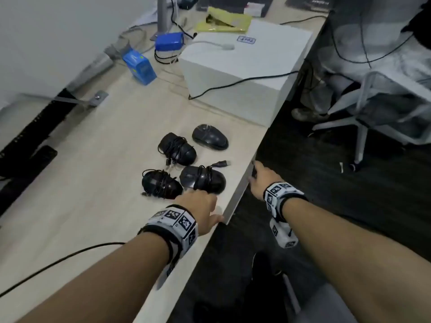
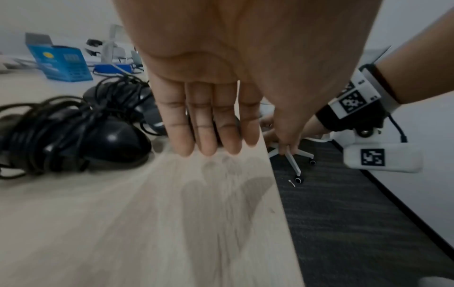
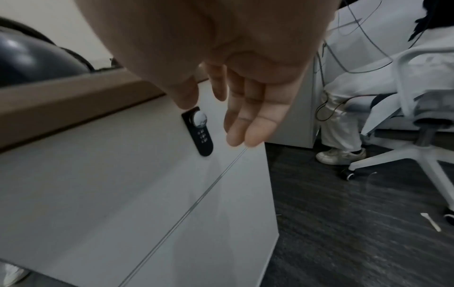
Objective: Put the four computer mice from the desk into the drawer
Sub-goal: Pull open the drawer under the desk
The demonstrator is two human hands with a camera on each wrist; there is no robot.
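Mice were not the biggest things in view, so the pale wood worktop [image 1: 93, 183] comes first: it stretched ahead of and to the left of both sets of fingers, with its front edge running between the two hands. A white box [image 1: 245, 64] stood on it well beyond the fingers, with a black cable draped across it. Below the worktop edge, right under the right hand's fingers, was the white drawer front [image 3: 123, 194], shut, with a thin seam across it and a black combination lock [image 3: 199, 132] with a shiny knob just beside those fingers. A white office chair [image 1: 373, 108] stood well off to the right on dark carpet. A blue box [image 1: 139, 67] lay far beyond the left fingers.

Four black mice sat on the worktop in a cluster just ahead of the left fingers: the nearest mouse [image 1: 203, 179] with its cord wound round it, touching or almost touching those fingertips; a second wrapped mouse [image 1: 161, 184] just to its left; a third wrapped mouse [image 1: 177, 149] beyond; and a bare mouse [image 1: 210, 137] farthest off.

The left hand [image 1: 200, 210] hung palm down over the worktop edge, fingers [image 2: 209, 126] straight and side by side, holding nothing. The right hand [image 1: 258, 180] reached down past the edge, fingers [image 3: 248, 116] loosely spread and relaxed, gripping nothing, thumb just above the lock.
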